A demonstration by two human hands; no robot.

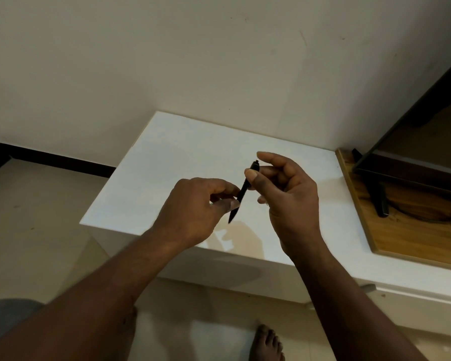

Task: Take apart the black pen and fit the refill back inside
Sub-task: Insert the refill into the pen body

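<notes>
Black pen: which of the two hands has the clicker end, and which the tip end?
The right hand pinches the slim black plastic pen near its upper clicker end, thumb in front. The left hand grips lower, beside the pointed tip.

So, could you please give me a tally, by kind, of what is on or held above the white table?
Black pen: 1, held in the air over the white table by both hands
Hands: 2, left hand and right hand
Wooden board: 1
Dark stand: 1, on the board
Total: 5
</notes>
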